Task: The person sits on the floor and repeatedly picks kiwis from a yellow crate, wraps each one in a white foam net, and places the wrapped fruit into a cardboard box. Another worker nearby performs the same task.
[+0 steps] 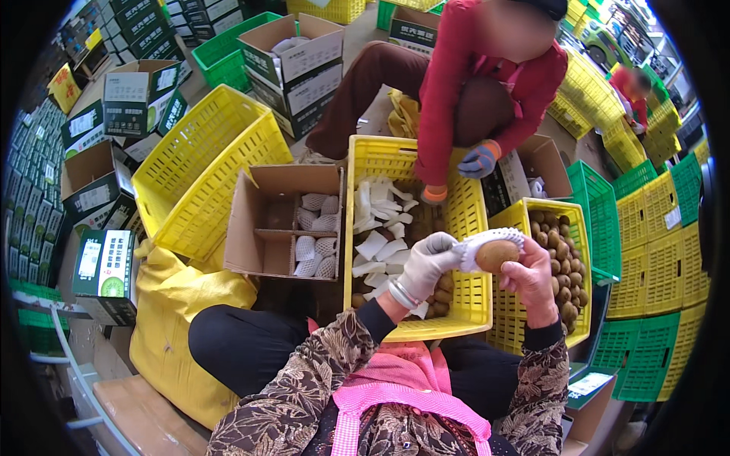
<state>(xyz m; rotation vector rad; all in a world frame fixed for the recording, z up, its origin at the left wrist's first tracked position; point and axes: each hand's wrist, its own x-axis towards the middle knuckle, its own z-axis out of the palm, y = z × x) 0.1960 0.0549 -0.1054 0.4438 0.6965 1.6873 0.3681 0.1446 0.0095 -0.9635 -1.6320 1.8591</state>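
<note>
My left hand (430, 267), in a white glove, pinches one end of a white foam net sleeve (475, 245). A brown kiwi (498, 257) sits partly inside the sleeve's other end, gripped by the fingers of my bare right hand (530, 283). Both hands are above the right side of a yellow crate (475, 304), which holds flat foam sleeves (372, 205) and loose kiwis. Left of it, a divided cardboard box (251, 251) has sleeved kiwis (315, 254) in its right-hand compartments.
A yellow crate of bare kiwis (559, 262) is on my right. Across from me a crouching person in red reaches a gloved hand (435, 194) into the middle crate. An empty yellow crate (209, 163) leans at left, near stacked cartons (304, 87). Green crates (593, 220) stand at right.
</note>
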